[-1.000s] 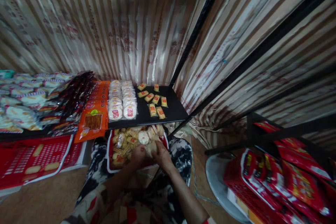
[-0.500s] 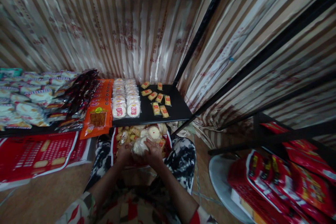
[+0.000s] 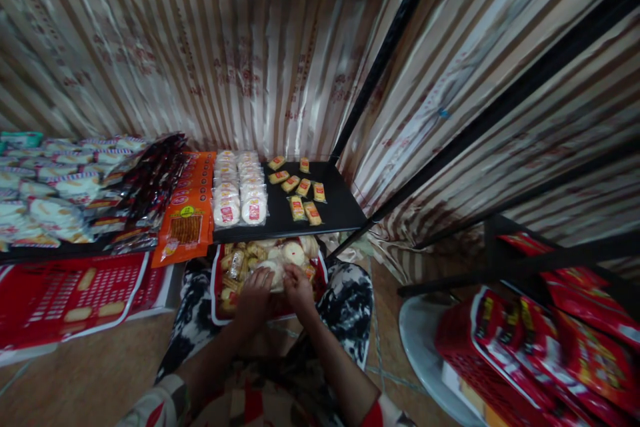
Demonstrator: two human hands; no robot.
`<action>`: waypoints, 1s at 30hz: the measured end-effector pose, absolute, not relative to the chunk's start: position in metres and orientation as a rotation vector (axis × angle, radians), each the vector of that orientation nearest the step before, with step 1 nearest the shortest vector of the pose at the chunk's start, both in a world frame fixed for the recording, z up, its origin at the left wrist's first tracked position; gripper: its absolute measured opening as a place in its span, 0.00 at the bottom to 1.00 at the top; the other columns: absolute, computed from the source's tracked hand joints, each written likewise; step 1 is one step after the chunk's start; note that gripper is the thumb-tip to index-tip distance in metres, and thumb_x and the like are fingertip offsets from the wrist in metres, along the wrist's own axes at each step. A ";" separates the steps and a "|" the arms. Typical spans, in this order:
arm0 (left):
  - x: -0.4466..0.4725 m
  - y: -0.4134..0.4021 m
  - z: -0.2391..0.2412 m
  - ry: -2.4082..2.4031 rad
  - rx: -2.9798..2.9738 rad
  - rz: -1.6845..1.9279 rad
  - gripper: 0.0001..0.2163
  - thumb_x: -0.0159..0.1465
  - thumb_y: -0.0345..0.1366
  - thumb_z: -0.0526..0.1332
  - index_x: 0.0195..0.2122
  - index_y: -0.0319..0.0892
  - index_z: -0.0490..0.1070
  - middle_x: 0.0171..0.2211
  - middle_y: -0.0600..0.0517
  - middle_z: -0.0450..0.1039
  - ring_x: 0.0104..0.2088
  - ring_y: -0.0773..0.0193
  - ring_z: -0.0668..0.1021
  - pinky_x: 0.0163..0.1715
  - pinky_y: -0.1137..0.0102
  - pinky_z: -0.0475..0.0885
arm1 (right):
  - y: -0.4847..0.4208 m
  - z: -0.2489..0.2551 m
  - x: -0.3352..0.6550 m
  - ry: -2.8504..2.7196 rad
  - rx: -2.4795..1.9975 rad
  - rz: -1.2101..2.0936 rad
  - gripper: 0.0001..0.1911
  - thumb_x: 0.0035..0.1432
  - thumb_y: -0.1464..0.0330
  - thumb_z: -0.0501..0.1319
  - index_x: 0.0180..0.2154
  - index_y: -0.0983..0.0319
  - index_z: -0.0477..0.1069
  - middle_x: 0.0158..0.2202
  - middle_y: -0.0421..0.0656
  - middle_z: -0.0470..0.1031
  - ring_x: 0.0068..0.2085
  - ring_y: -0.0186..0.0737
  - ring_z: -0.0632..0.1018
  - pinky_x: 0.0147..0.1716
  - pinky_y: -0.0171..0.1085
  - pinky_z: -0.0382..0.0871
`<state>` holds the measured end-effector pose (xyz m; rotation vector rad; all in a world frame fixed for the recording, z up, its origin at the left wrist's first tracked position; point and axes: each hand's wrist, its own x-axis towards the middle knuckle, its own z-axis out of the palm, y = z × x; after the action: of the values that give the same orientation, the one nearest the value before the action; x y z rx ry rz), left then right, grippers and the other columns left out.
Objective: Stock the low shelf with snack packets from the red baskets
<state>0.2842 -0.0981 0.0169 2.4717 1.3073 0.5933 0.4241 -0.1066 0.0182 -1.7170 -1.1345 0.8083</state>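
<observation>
"What did the head camera show of the hands?"

"The left hand [image 3: 256, 292] had its fingers across a clear-wrapped pack of white crackers [image 3: 274, 268], and the right hand [image 3: 299, 290] curled at its right edge; in that dim blur, I couldn't tell whether either gripped it."

"Where was the pack?"

"Over the red, white-rimmed basket [image 3: 214, 293] between the knees [image 3: 345, 310], beside yellow biscuit packets [image 3: 235, 265]. Wrapped white cracker rows [image 3: 254, 210] lined the black shelf [image 3: 340, 210] beyond."

Striped, pleated curtain [image 3: 210, 47] as backdrop, black metal shelf frame [image 3: 413, 190], brown tiled floor [image 3: 390, 320], dim light
</observation>
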 end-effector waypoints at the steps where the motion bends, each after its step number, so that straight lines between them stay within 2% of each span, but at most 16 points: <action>1: 0.285 -0.098 0.016 1.343 2.451 0.571 0.21 0.57 0.36 0.57 0.52 0.37 0.62 0.52 0.40 0.65 0.53 0.50 0.67 0.51 0.56 0.63 | -0.106 0.019 0.423 -1.054 -1.677 0.916 0.16 0.50 0.69 0.51 0.41 0.64 0.70 0.41 0.50 0.75 0.43 0.44 0.76 0.44 0.44 0.71; 4: 0.284 -0.097 0.019 1.416 2.397 0.536 0.19 0.57 0.32 0.55 0.50 0.34 0.64 0.49 0.40 0.67 0.50 0.52 0.68 0.50 0.59 0.65 | -0.104 0.024 0.416 -0.897 -1.539 1.127 0.17 0.50 0.68 0.51 0.42 0.62 0.68 0.39 0.47 0.76 0.40 0.41 0.77 0.36 0.40 0.74; 8: 0.279 -0.097 0.024 1.395 2.346 0.622 0.15 0.59 0.32 0.51 0.46 0.38 0.67 0.46 0.42 0.70 0.48 0.55 0.70 0.50 0.60 0.65 | -0.103 0.033 0.407 -0.871 -1.449 1.187 0.16 0.48 0.66 0.54 0.41 0.61 0.68 0.38 0.46 0.76 0.38 0.40 0.77 0.35 0.38 0.73; 12: 0.269 -0.093 0.032 1.455 2.135 0.798 0.17 0.62 0.32 0.44 0.49 0.39 0.65 0.47 0.43 0.70 0.48 0.58 0.71 0.49 0.62 0.67 | -0.099 0.042 0.404 -0.862 -1.402 1.207 0.18 0.48 0.63 0.55 0.41 0.62 0.67 0.37 0.46 0.75 0.34 0.39 0.76 0.31 0.37 0.72; 15: 0.261 -0.085 0.043 1.438 1.992 0.849 0.18 0.61 0.34 0.45 0.48 0.39 0.66 0.47 0.44 0.71 0.48 0.58 0.72 0.50 0.62 0.66 | -0.093 0.047 0.405 -0.895 -1.395 1.180 0.20 0.48 0.63 0.55 0.44 0.62 0.65 0.36 0.45 0.73 0.32 0.37 0.75 0.31 0.36 0.71; 24: 0.247 -0.061 0.067 1.406 1.373 0.939 0.18 0.57 0.42 0.54 0.45 0.39 0.69 0.45 0.45 0.74 0.45 0.58 0.75 0.46 0.65 0.69 | -0.075 0.066 0.406 -1.135 -1.552 0.996 0.27 0.48 0.62 0.59 0.51 0.63 0.63 0.43 0.47 0.70 0.33 0.37 0.73 0.34 0.37 0.71; 27: 0.243 -0.056 0.079 1.264 1.268 0.992 0.18 0.56 0.43 0.55 0.44 0.38 0.68 0.43 0.44 0.74 0.40 0.59 0.76 0.38 0.68 0.72 | -0.073 0.084 0.407 -1.378 -1.624 0.768 0.25 0.50 0.63 0.59 0.51 0.61 0.65 0.45 0.48 0.71 0.42 0.43 0.72 0.43 0.42 0.68; 30: 0.238 -0.050 0.093 1.184 1.248 0.974 0.14 0.55 0.41 0.55 0.40 0.40 0.67 0.36 0.48 0.76 0.33 0.62 0.77 0.31 0.71 0.72 | -0.072 0.105 0.406 -1.637 -1.616 0.562 0.25 0.51 0.65 0.60 0.53 0.59 0.65 0.48 0.47 0.71 0.50 0.46 0.68 0.51 0.46 0.61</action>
<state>0.2384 -0.0502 0.0930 1.2478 1.1843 0.9743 0.4056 -0.0721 0.1054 -1.6163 -1.6373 0.5619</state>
